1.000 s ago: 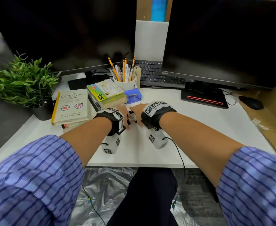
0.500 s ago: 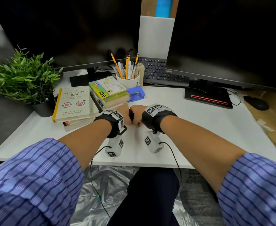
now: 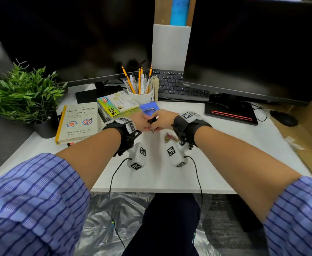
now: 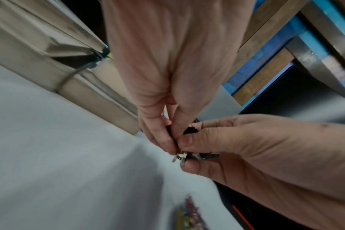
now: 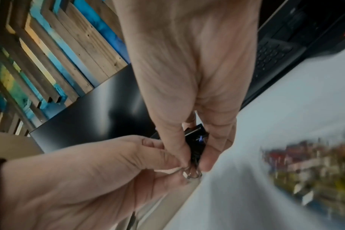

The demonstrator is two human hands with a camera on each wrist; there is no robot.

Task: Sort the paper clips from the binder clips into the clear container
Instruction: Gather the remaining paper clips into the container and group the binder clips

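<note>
My left hand (image 3: 145,126) and right hand (image 3: 156,124) meet above the middle of the white desk (image 3: 225,145). Together they pinch a bunch of black binder clips (image 3: 152,119). In the left wrist view my left fingertips (image 4: 168,144) grip a black clip body (image 4: 189,130), and silver wire handles (image 4: 182,157) stick out below. In the right wrist view my right thumb and finger hold a black binder clip (image 5: 196,140). A pile of coloured paper clips (image 3: 170,137) lies on the desk under my right wrist. I cannot plainly make out a clear container.
Left of my hands lie a yellow-edged book (image 3: 79,122) and a colourful pack (image 3: 117,107). Behind them stand a blue hole punch (image 3: 149,108), a white pencil cup (image 3: 140,96), a keyboard (image 3: 177,85) and two dark monitors. A potted plant (image 3: 22,93) stands far left.
Both hands have stayed joined on the binder clips and risen slightly off the desk. The paper clip pile now shows beneath my right wrist.
</note>
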